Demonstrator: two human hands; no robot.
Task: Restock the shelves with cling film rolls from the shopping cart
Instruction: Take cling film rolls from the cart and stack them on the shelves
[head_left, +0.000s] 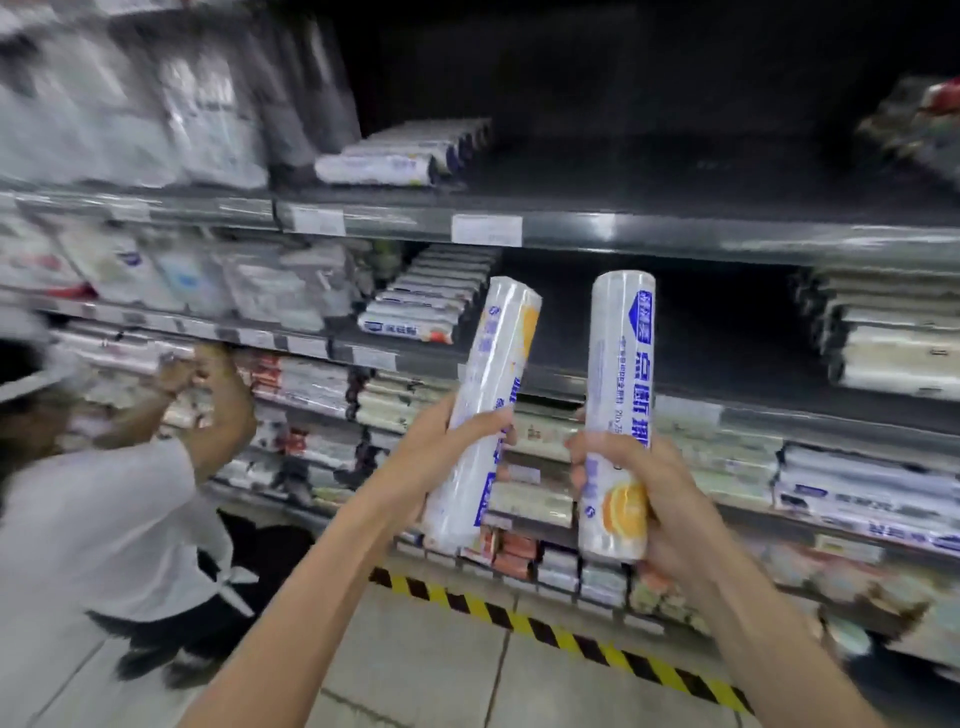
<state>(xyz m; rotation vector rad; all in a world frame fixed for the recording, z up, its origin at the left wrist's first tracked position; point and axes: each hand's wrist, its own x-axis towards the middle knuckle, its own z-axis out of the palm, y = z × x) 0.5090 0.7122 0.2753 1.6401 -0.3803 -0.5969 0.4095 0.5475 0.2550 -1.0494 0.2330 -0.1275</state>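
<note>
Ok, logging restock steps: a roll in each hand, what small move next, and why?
Probably the right hand should lay its cling film roll on the middle shelf beside the stacked rolls: a dark gap shows there; the left hand holds a second roll.

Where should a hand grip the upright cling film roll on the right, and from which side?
Around the cylinder's middle, wrapping from the near side. The cling film roll stands nearly upright, long and smooth; the right hand grips its lower third, leaving most of its length above the grip, so it would likely tip. A mid-length wrap should balance it better for laying onto the shelf.
</note>
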